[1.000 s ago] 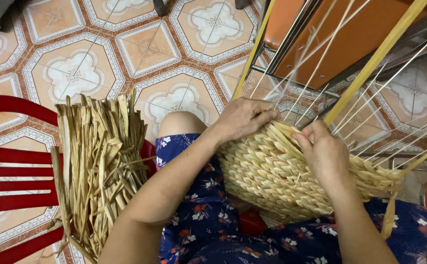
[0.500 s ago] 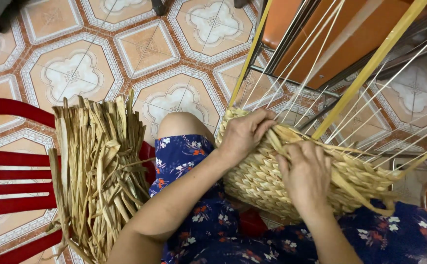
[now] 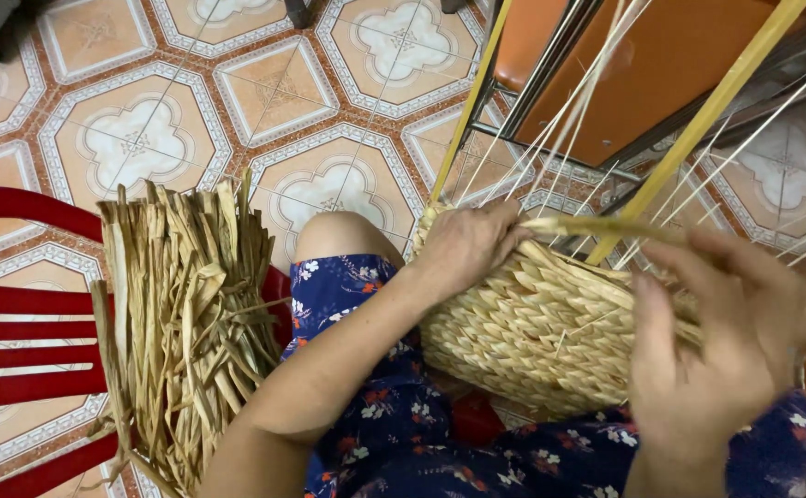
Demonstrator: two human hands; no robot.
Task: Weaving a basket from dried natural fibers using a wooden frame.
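A half-woven straw basket (image 3: 541,323) rests on my lap, over a blue flowered dress. My left hand (image 3: 463,244) grips the basket's upper left rim, fingers curled over the weave. Closer to the camera on the right, my right hand (image 3: 726,332) has its fingers bent around a flat dried strand (image 3: 597,226) that runs along the top edge. Thin pale ribs and two broad yellow strips (image 3: 698,129) stick up from the basket toward the upper right.
A bundle of dried straw strands (image 3: 186,323) lies on a red slatted chair (image 3: 24,341) at my left. An orange seat on a metal frame (image 3: 633,74) stands ahead at the right. Patterned floor tiles (image 3: 154,138) lie beyond my knee.
My right hand has lifted off the basket's top and come toward the camera on the right, pulling the strand along the rim. The left hand stays on the rim.
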